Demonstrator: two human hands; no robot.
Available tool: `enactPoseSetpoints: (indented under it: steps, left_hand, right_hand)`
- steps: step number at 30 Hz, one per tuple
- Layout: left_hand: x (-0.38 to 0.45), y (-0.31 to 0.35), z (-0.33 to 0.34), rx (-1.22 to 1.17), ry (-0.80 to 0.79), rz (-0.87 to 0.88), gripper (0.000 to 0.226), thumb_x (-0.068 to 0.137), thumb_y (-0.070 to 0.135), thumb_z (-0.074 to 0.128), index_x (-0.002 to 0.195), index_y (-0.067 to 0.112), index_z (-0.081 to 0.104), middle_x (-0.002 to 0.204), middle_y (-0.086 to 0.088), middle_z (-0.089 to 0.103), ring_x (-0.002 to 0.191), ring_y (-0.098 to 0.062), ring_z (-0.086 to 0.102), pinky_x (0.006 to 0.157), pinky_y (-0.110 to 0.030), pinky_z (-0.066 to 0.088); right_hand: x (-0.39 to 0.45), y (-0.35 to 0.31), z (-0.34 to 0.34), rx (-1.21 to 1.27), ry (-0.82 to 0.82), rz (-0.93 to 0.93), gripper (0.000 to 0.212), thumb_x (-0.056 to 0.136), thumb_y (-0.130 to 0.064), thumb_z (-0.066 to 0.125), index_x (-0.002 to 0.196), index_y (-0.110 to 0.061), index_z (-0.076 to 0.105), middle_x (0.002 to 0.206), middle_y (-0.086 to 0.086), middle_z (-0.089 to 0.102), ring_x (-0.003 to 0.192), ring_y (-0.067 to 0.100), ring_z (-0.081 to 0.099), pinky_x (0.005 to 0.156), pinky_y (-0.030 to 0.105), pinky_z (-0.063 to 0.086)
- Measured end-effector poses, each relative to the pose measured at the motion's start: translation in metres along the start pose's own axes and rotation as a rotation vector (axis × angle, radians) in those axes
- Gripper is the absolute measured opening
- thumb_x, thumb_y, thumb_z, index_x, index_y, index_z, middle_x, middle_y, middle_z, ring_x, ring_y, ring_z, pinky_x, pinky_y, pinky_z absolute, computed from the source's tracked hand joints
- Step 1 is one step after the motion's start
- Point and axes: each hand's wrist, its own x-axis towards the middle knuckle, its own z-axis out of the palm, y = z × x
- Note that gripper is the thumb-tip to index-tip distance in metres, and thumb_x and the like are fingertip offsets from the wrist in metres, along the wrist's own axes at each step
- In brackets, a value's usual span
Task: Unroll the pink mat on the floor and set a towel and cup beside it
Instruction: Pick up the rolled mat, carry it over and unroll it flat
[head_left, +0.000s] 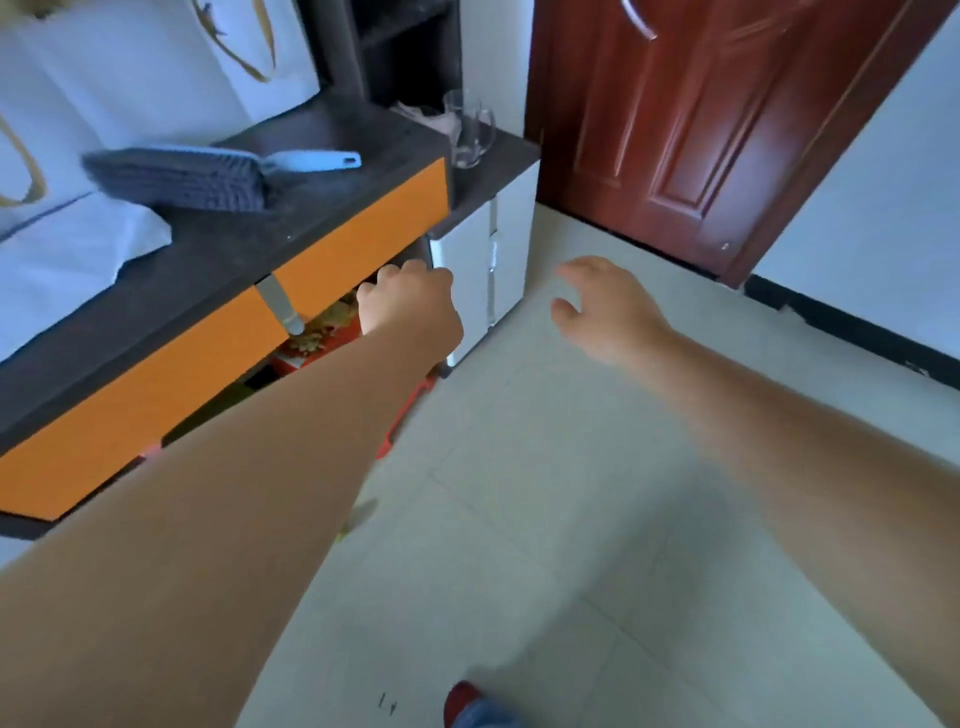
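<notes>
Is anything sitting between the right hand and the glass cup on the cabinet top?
Nothing visible blocks it. The right hand hangs open over bare floor, and the glass cup stands near the corner of the dark cabinet top, with only open space and the white cabinet door below it.

Both forearms are bare from the lower edge of the view up to the wrists; no sleeve, watch, band or ring shows on either. The left hand (410, 306) and the right hand (605, 312) wear no gloves. The fingers (576, 270) of the right hand are blurred, so nails and fine detail cannot be made out. Below the right hand, at the bottom edge of the view, a red shoe toe (462, 699) shows, and just beside it lies a patch of blue cloth (485, 716), apparently a trouser leg.
</notes>
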Motion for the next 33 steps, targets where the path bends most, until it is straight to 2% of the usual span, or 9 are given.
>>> enactPoseSetpoints:
  steps: [5,8,11,14,16,21,24,28,33]
  left_hand:
    - [-0.033,0.105,-0.064,0.011,0.075,0.233,0.043,0.089,0.013,0.043,0.132,0.015,0.047,0.132,-0.011,0.049,0.123,-0.033,0.043,0.098,-0.042,0.036]
    - [-0.061,0.177,-0.098,0.054,0.145,0.456,0.042,0.088,0.012,0.044,0.130,0.016,0.047,0.128,-0.013,0.051,0.120,-0.035,0.044,0.096,-0.043,0.036]
    - [-0.084,0.242,-0.122,0.059,0.198,0.650,0.038,0.090,0.016,0.043,0.128,0.018,0.049,0.125,-0.012,0.054,0.118,-0.034,0.046,0.093,-0.042,0.038]
    - [-0.116,0.295,-0.133,0.048,0.246,0.843,0.033,0.090,0.016,0.043,0.122,0.017,0.053,0.118,-0.010,0.058,0.111,-0.032,0.050,0.080,-0.037,0.036]
    - [-0.143,0.324,-0.138,0.026,0.254,0.980,0.037,0.090,0.016,0.042,0.126,0.018,0.052,0.120,-0.008,0.057,0.113,-0.030,0.050,0.082,-0.037,0.037]
    - [-0.240,0.380,-0.149,-0.035,0.240,1.338,0.035,0.088,0.014,0.046,0.122,0.014,0.055,0.116,-0.010,0.059,0.110,-0.030,0.049,0.076,-0.032,0.029]
    - [-0.314,0.398,-0.156,-0.065,0.224,1.501,0.026,0.086,0.011,0.047,0.109,0.009,0.059,0.114,-0.013,0.060,0.111,-0.032,0.051,0.086,-0.034,0.038]
    - [-0.417,0.409,-0.158,-0.069,0.224,1.705,0.028,0.088,0.013,0.046,0.113,0.012,0.059,0.120,-0.011,0.059,0.114,-0.032,0.052,0.089,-0.033,0.040]
    - [-0.562,0.415,-0.156,-0.097,0.168,1.902,0.032,0.089,0.016,0.046,0.118,0.014,0.058,0.124,-0.010,0.057,0.117,-0.032,0.050,0.090,-0.034,0.042]
  right_hand:
    - [-0.071,0.058,-0.102,-0.049,0.175,0.127,0.043,0.089,-0.020,0.047,0.129,-0.004,0.047,0.134,0.017,0.048,0.124,0.034,0.044,0.104,0.045,0.039]
    - [-0.132,0.094,-0.164,-0.069,0.295,0.265,0.043,0.091,-0.020,0.044,0.132,-0.008,0.045,0.135,0.015,0.048,0.125,0.033,0.043,0.105,0.044,0.037]
    - [-0.191,0.122,-0.208,-0.116,0.388,0.407,0.044,0.093,-0.021,0.042,0.135,-0.009,0.040,0.142,0.013,0.043,0.131,0.031,0.036,0.108,0.043,0.032]
    - [-0.251,0.135,-0.235,-0.144,0.474,0.576,0.045,0.093,-0.021,0.042,0.137,-0.010,0.038,0.144,0.012,0.041,0.132,0.030,0.035,0.107,0.041,0.032]
    - [-0.294,0.138,-0.247,-0.160,0.524,0.701,0.046,0.093,-0.020,0.043,0.137,-0.009,0.038,0.144,0.012,0.041,0.132,0.029,0.036,0.107,0.040,0.034]
    - [-0.426,0.121,-0.266,-0.213,0.639,1.050,0.047,0.092,-0.021,0.046,0.136,-0.008,0.040,0.145,0.014,0.040,0.131,0.031,0.038,0.107,0.039,0.036]
    - [-0.507,0.095,-0.270,-0.230,0.715,1.234,0.047,0.091,-0.022,0.047,0.136,-0.009,0.040,0.145,0.014,0.040,0.131,0.031,0.040,0.107,0.037,0.035]
    - [-0.602,0.059,-0.266,-0.238,0.806,1.411,0.047,0.091,-0.023,0.046,0.136,-0.011,0.040,0.145,0.013,0.040,0.129,0.032,0.041,0.105,0.040,0.038]
    - [-0.727,0.014,-0.256,-0.233,0.896,1.558,0.045,0.091,-0.021,0.048,0.134,-0.010,0.043,0.144,0.012,0.043,0.128,0.029,0.043,0.103,0.034,0.036]
